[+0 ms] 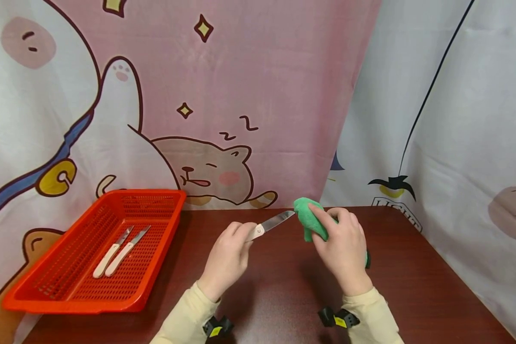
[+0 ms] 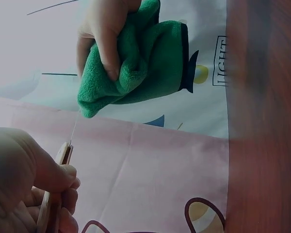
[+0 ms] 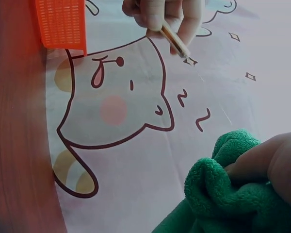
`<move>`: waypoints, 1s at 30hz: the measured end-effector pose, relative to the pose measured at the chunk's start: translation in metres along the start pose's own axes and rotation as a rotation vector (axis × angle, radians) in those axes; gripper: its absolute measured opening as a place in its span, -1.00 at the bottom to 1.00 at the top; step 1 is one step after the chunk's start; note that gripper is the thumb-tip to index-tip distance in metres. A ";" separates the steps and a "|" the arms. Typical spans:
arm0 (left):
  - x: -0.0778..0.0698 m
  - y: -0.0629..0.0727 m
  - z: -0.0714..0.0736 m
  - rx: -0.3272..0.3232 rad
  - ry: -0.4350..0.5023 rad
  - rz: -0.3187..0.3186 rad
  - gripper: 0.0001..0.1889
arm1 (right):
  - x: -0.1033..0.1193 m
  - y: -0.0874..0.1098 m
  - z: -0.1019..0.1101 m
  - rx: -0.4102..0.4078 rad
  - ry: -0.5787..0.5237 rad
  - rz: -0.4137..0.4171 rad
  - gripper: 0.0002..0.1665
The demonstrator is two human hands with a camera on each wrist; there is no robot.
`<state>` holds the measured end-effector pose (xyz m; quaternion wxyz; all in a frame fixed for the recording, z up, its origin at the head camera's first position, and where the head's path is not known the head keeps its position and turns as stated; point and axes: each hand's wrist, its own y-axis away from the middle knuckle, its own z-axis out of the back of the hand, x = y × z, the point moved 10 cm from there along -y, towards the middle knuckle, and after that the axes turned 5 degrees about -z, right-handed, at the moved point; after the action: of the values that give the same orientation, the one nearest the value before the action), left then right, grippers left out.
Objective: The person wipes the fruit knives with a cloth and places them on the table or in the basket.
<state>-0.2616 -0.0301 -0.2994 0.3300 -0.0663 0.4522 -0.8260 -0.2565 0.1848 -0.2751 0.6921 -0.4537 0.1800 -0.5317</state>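
My left hand [image 1: 228, 258] grips the pale handle of a folding knife [image 1: 277, 220] above the table. Its blade is out and slants up to the right. A bunched green cloth [image 1: 311, 219] is pinched between the thumb and fingers of my right hand [image 1: 343, 243]. In the head view the blade's tip reaches the cloth's left edge. Seen from the left wrist, the cloth [image 2: 136, 68] hangs in folds with a dark hem, and the blade shows only as a thin line beneath it. From the right wrist, the knife's handle [image 3: 175, 40] points toward the cloth.
An orange-red plastic basket [image 1: 155, 282] stands on the left of the dark brown table [image 1: 279, 296]. Two more knives [image 1: 120, 251] with pale handles lie side by side in it. Behind the table hangs a cartoon-printed curtain [image 1: 284, 95].
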 end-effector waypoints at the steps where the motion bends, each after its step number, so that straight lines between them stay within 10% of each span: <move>1: 0.001 0.000 0.000 0.000 0.000 0.004 -0.57 | -0.001 0.000 0.001 -0.002 0.002 -0.004 -0.34; 30: 0.005 0.002 0.002 -0.027 -0.042 0.065 -0.56 | 0.044 0.006 0.003 0.001 -0.083 0.106 -0.26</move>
<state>-0.2633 -0.0352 -0.3010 0.3653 -0.0733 0.4583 -0.8070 -0.2346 0.1467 -0.2688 0.7264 -0.4647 0.1746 -0.4753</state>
